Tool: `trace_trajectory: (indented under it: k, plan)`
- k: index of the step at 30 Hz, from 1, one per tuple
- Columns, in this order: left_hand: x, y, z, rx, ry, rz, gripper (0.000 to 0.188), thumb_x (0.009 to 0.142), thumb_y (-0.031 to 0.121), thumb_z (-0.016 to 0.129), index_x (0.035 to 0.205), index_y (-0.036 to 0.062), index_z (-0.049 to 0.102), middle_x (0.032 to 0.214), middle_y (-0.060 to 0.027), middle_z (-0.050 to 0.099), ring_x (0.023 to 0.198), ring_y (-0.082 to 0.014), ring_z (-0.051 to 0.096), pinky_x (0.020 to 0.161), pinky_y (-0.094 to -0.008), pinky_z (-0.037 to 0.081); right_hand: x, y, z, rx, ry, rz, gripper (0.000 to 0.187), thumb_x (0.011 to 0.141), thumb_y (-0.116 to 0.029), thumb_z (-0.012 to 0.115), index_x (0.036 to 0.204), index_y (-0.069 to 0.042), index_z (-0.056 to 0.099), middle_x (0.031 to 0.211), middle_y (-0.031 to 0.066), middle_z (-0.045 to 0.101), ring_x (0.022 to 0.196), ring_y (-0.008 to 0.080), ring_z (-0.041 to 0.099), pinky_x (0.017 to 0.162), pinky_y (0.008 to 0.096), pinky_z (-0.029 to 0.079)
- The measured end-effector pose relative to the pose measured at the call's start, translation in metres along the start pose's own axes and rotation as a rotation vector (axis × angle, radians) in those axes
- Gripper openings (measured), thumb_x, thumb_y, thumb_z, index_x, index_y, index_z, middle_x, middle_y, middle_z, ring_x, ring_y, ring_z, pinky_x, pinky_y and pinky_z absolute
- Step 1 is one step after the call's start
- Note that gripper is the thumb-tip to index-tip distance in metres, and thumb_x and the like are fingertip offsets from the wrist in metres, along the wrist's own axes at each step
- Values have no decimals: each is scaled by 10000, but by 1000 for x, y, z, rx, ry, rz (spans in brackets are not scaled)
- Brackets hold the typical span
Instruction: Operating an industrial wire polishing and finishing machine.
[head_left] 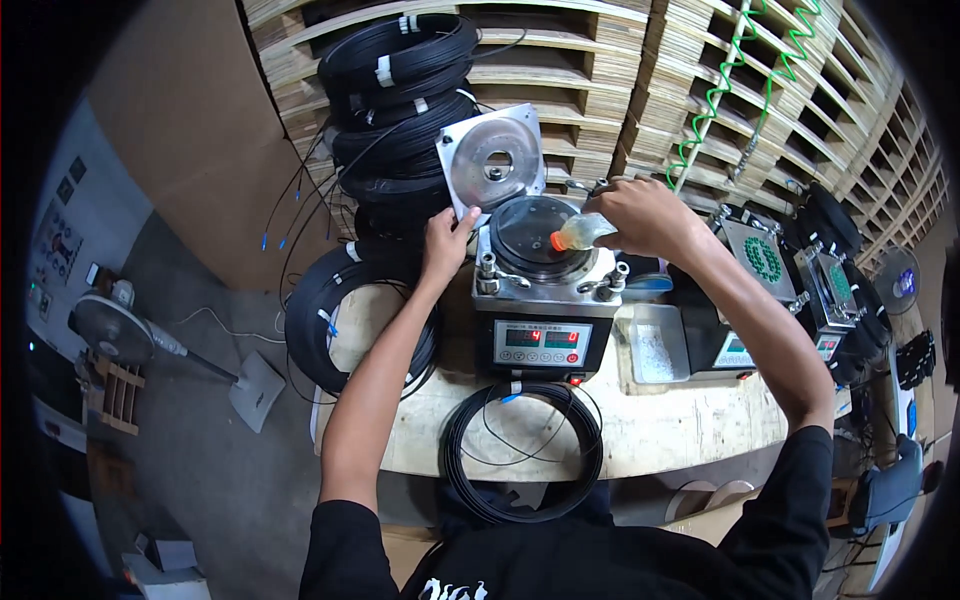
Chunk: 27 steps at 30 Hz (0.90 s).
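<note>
A bench machine (545, 345) with a lit red digital display stands in front of me, a round dark disc (535, 238) on its top. My right hand (645, 215) reaches over the disc, closed round a clear squeeze bottle (588, 231). The bottle is tipped sideways, its orange tip close above the disc. At the machine's back left, my left hand (446, 247) grips the lower corner of a square metal plate (475, 165). That plate leans up behind the disc and has a round hole in its middle. Some left fingers are hidden.
Coiled black cable (455, 450) lies at the bench's front edge; another coil (300, 320) lies left. Stacked cable coils (400, 130) rise at the back left. A metal tray (658, 345) and similar machines (760, 260) stand right. Wooden pallets (560, 60) line the back.
</note>
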<state>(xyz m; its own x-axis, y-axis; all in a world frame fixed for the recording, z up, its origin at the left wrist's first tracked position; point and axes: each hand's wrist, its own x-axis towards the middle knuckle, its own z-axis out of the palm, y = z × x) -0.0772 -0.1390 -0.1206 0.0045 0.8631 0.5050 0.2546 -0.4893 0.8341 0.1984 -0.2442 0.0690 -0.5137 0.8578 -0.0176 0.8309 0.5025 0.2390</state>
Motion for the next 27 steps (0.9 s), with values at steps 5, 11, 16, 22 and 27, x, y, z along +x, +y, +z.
trace_trajectory:
  k: [5, 11, 16, 22, 27]
  plan:
    - [-4, 10, -5, 43, -24, -18, 389, 970, 311, 672, 901, -71, 678, 719, -56, 665, 693, -59, 519, 627, -306, 440, 20, 6, -10, -119, -78, -25, 434, 778, -256, 835, 1172, -125, 712, 1016, 122, 715, 1025, 312, 681, 890, 434, 535]
    - [-2, -2, 1, 14, 45, 58, 392, 941, 306, 688, 806, -60, 651, 631, -218, 606, 512, -229, 561, 517, -404, 380, 72, 22, 1, -199, 22, -24, 321, 744, -256, 826, 997, -95, 713, 966, 110, 722, 996, 302, 693, 866, 446, 532]
    - [1, -6, 8, -35, 17, 73, 409, 935, 320, 691, 814, -69, 643, 639, -236, 590, 496, -289, 529, 512, -420, 368, 92, 0, 1, -106, 120, -118, 354, 750, -206, 795, 1085, -121, 723, 1058, 114, 726, 1026, 289, 694, 890, 437, 530]
    - [-2, -7, -7, -1, 53, 90, 413, 935, 331, 690, 806, -60, 661, 657, -240, 607, 505, -212, 540, 516, -392, 386, 57, -36, -19, -37, -32, -178, 445, 811, -242, 801, 1234, -152, 696, 1105, 106, 718, 1094, 319, 656, 964, 463, 492]
    - [0, 10, 1, -24, 22, 70, 375, 949, 302, 676, 866, -63, 681, 675, -180, 665, 572, -138, 572, 558, -358, 428, 15, 1, -8, 75, -101, -32, 520, 794, -268, 814, 1287, -178, 676, 1194, 85, 702, 1171, 298, 607, 1066, 448, 416]
